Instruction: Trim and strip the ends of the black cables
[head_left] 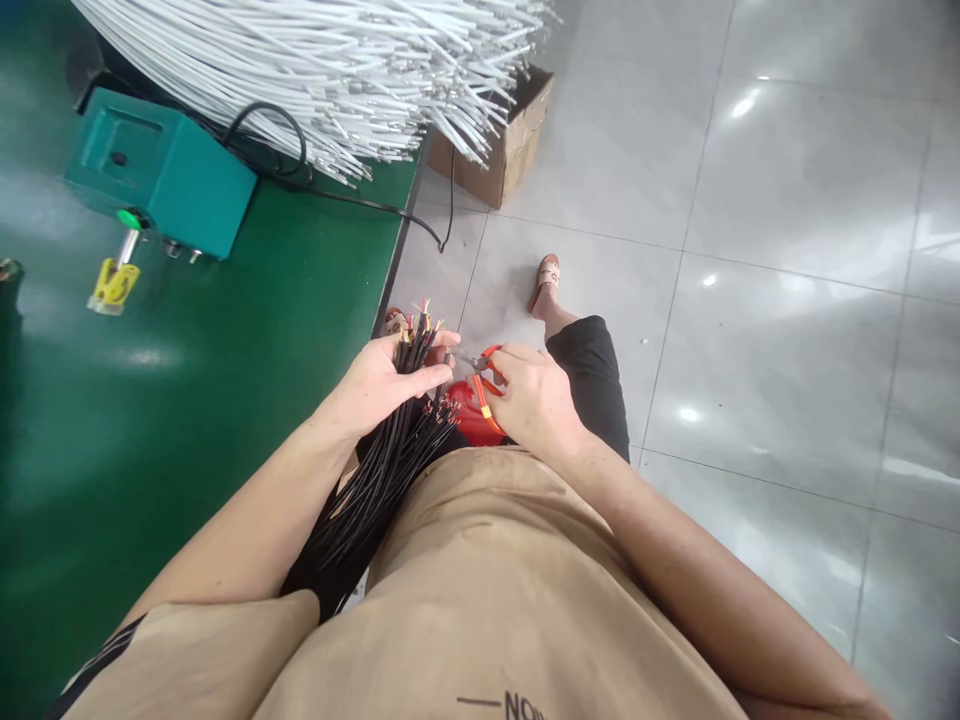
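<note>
A bundle of thin black cables (375, 485) lies across the lap, with coloured wire tips at its upper end. My left hand (390, 378) is wrapped round the upper part of the bundle, and one cable end stands apart between its thumb and fingers. My right hand (531, 395) holds pliers with red and orange handles (491, 385). Their narrow metal jaws point left, close to that single cable end; whether they touch it is too small to tell.
On the green table (300, 290) at the left are a teal box-shaped device (161, 170), a yellow piece (115, 284) and a large pile of white cables (330, 75). A cardboard box (517, 150) stands on the tiled floor. Something red (472, 420) shows below the hands.
</note>
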